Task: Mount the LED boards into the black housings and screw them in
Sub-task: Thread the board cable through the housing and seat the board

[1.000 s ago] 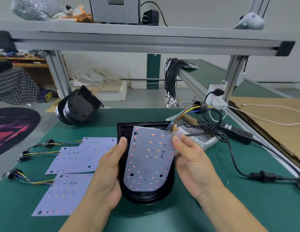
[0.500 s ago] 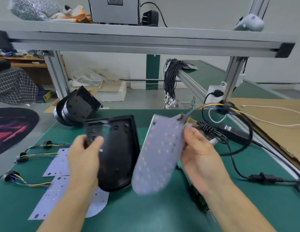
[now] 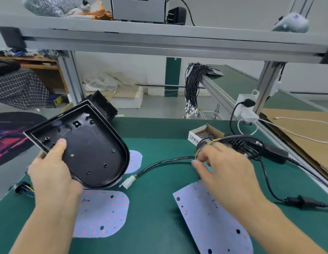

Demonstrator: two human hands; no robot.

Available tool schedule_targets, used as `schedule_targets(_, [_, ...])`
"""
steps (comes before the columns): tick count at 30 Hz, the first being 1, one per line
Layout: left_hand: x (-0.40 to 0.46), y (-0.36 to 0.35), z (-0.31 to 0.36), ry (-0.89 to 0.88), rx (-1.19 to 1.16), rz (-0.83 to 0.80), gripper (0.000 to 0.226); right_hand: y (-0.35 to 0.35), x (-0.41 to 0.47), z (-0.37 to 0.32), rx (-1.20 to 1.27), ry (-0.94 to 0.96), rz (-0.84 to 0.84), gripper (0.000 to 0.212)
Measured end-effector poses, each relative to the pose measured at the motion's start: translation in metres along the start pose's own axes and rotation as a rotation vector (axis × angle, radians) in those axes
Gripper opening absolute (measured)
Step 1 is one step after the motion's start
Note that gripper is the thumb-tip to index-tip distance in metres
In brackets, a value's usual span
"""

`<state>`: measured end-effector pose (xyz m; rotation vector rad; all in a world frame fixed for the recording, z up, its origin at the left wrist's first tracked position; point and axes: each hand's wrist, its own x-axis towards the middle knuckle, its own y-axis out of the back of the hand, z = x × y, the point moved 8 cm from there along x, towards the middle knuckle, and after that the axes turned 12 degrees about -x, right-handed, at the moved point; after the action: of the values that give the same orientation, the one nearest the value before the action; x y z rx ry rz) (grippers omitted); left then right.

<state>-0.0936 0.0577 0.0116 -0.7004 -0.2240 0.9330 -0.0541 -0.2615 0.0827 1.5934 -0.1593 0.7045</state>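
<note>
My left hand (image 3: 51, 171) grips a black housing (image 3: 86, 149) by its square end, thumb inside. The housing is raised off the green mat and tilted, its hollow inside with screw posts facing me. A pale LED board (image 3: 210, 217) lies flat on the mat at the lower right, partly under my right forearm. My right hand (image 3: 227, 171) hovers over the board's far end, and its blurred fingertips pinch the board's coloured wires (image 3: 197, 155).
Two more LED boards (image 3: 102, 215) (image 3: 134, 161) lie on the mat under the housing. A black cable with a white connector (image 3: 129, 181) crosses the middle. A screw box (image 3: 205, 134) and power adapter (image 3: 269, 153) sit back right. Spare housings (image 3: 102, 105) stand back left.
The board has been taken off the housing and laid on the mat at the right. My left hand lifted the housing up and to the left and turned its inside toward me.
</note>
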Motion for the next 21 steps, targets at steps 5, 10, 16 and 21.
schedule_targets(5, [-0.007,-0.007,-0.003,-0.038,-0.028,-0.008,0.018,-0.068,0.006,-0.110,0.116,0.451,-0.228,0.029])
schedule_targets(10, [-0.011,-0.009,-0.003,-0.076,0.026,-0.037,0.018,-0.152,0.022,-0.121,-0.051,0.498,-0.459,0.039])
schedule_targets(16, [-0.005,-0.003,0.001,-0.125,0.110,0.025,0.019,-0.128,0.033,-0.103,0.194,0.457,-0.268,0.024])
schedule_targets(21, [0.000,-0.001,0.001,-0.188,0.148,0.089,0.020,-0.084,0.053,-0.048,0.620,0.109,0.000,0.015])
